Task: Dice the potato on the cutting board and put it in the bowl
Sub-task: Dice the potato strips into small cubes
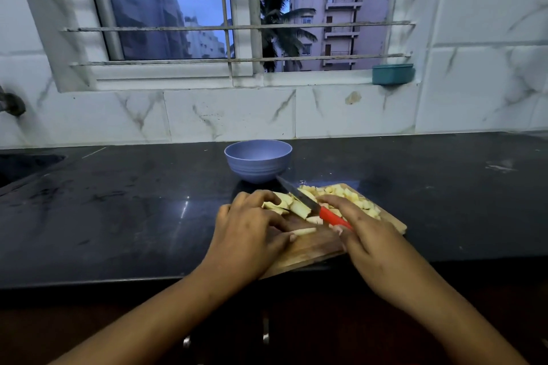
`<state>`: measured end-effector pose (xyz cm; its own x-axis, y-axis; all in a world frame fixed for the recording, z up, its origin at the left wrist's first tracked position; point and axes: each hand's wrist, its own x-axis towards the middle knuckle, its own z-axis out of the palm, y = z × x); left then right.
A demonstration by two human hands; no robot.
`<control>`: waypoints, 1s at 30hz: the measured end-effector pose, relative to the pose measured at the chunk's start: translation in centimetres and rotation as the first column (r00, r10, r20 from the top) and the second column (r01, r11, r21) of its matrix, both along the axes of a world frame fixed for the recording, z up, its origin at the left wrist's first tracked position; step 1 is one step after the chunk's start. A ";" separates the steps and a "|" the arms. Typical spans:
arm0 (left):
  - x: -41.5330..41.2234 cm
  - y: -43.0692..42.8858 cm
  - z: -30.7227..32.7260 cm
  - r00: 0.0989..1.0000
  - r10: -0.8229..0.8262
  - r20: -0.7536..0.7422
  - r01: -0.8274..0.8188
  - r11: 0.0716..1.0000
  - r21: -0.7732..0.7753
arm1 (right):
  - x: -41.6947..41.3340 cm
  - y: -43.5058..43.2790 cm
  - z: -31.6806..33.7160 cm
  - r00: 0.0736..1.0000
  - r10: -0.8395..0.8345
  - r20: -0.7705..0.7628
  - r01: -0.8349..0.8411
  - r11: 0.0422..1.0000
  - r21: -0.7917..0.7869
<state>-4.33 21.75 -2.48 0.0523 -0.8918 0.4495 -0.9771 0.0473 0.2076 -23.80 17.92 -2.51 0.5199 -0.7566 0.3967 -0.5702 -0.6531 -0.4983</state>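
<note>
A wooden cutting board [308, 249] lies on the black counter with pale potato strips [298, 208] near its middle and a heap of diced potato [354, 197] at its far right. My right hand [364, 234] grips the red handle of a knife [299, 196], whose blade rests across the strips and points toward the bowl. My left hand [252, 234] holds the strips from the left, fingers curled over them, the thumb by one loose strip. The lilac bowl [257, 159] stands just behind the board, and its inside looks empty.
The black counter [133, 210] runs left to a sink edge [26, 164] and right along the marble-tiled wall. A tap [12, 104] juts from the left wall. A teal container [392, 74] sits on the barred window's sill.
</note>
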 end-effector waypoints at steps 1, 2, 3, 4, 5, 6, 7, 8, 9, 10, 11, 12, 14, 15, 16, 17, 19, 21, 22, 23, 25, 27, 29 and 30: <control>-0.1 0.0 0.1 1.000 0.008 -0.011 -0.008 1.000 -0.005 | -0.6 0.6 0.0 1.000 -0.002 -0.028 0.002 1.000 0.002; -0.3 0.1 0.1 1.000 0.017 -0.015 -0.017 1.000 -0.010 | -1.1 1.2 -0.1 0.998 -0.010 -0.060 0.010 1.000 -0.005; -0.4 0.1 0.1 0.999 0.028 -0.014 -0.029 0.999 -0.016 | -1.5 1.9 0.0 0.995 -0.023 -0.093 0.021 1.000 -0.019; -0.5 0.2 0.1 0.999 0.039 -0.015 -0.040 0.999 -0.021 | -1.8 2.5 0.0 0.992 -0.037 -0.118 0.034 0.999 -0.027; -0.7 0.3 0.1 0.999 0.046 -0.019 -0.047 0.999 -0.025 | -2.1 3.1 0.1 0.990 -0.052 -0.133 0.048 0.998 -0.029; -0.8 0.4 0.1 0.998 0.050 -0.025 -0.051 0.998 -0.028 | -2.2 3.6 0.1 0.987 -0.066 -0.145 0.062 0.998 -0.033; -0.9 0.4 0.2 0.998 0.050 -0.031 -0.051 0.998 -0.028 | -2.4 4.0 0.2 0.984 -0.082 -0.160 0.075 0.996 -0.047; -1.0 0.4 0.2 0.998 0.050 -0.038 -0.051 0.998 -0.026 | -2.5 4.3 0.2 0.980 -0.100 -0.171 0.090 0.994 -0.065; -1.1 0.4 0.2 0.998 0.049 -0.043 -0.050 0.998 -0.024 | -2.6 4.5 0.4 0.977 -0.113 -0.180 0.101 0.992 -0.074; -1.2 0.4 0.3 0.998 0.048 -0.045 -0.049 0.999 -0.022 | -2.6 4.6 0.5 0.976 -0.122 -0.183 0.110 0.991 -0.072; -1.2 0.4 0.3 0.998 0.045 -0.044 -0.046 0.999 -0.022 | -2.6 4.7 0.6 0.974 -0.127 -0.185 0.116 0.991 -0.072; -1.3 0.4 0.3 0.998 0.042 -0.043 -0.043 0.999 -0.022 | -2.5 4.8 0.7 0.972 -0.134 -0.195 0.122 0.990 -0.075; -1.3 0.3 0.3 0.998 0.043 -0.048 -0.044 0.999 -0.019 | -2.3 4.8 0.7 0.962 -0.153 -0.228 0.138 0.987 -0.080; -1.3 0.3 0.3 0.998 0.046 -0.053 -0.047 0.999 -0.018 | -2.1 4.7 0.7 0.955 -0.160 -0.252 0.142 0.986 -0.086; -1.3 0.2 0.2 0.997 0.050 -0.058 -0.051 0.999 -0.017 | -2.0 4.6 0.7 0.947 -0.165 -0.276 0.143 0.985 -0.098; -1.3 0.1 0.2 0.997 0.051 -0.065 -0.052 0.999 -0.017 | -1.9 4.6 0.6 0.938 -0.169 -0.302 0.142 0.984 -0.110; -1.3 0.1 0.2 0.995 0.051 -0.082 -0.053 0.998 -0.016 | -1.7 4.2 0.5 0.928 -0.184 -0.323 0.146 0.980 -0.137; -1.3 0.2 0.2 0.994 0.047 -0.097 -0.049 0.999 -0.018 | -1.7 3.6 0.1 0.920 -0.219 -0.323 0.161 0.967 -0.197; -1.3 0.3 0.2 0.993 0.044 -0.106 -0.046 0.999 -0.022 | -1.8 3.4 0.0 0.920 -0.233 -0.315 0.171 0.962 -0.214; -1.4 0.3 0.2 0.992 0.041 -0.116 -0.044 0.999 -0.026 | -2.0 3.2 -0.1 0.925 -0.236 -0.297 0.177 0.961 -0.212; -1.4 0.5 0.2 0.990 0.042 -0.135 -0.048 0.998 -0.038 | -2.4 3.1 0.1 0.949 -0.207 -0.238 0.164 0.969 -0.187; -1.4 0.5 0.2 0.988 0.045 -0.149 -0.052 0.997 -0.048 | -2.9 3.5 0.5 0.971 -0.150 -0.185 0.122 0.980 -0.155; -1.5 0.5 0.2 0.988 0.043 -0.149 -0.051 0.997 -0.051 | -2.9 4.2 0.7 0.979 -0.103 -0.174 0.081 0.988 -0.129; -1.5 0.5 0.2 0.988 0.042 -0.150 -0.050 0.997 -0.052 | -2.7 4.5 0.7 0.979 -0.094 -0.183 0.072 0.990 -0.123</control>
<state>-5.84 22.26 -2.30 0.1627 -0.8610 0.4819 -0.9371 0.0181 0.3486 -26.51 22.43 -1.83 0.5305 -0.7552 0.3849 -0.7010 -0.6462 -0.3017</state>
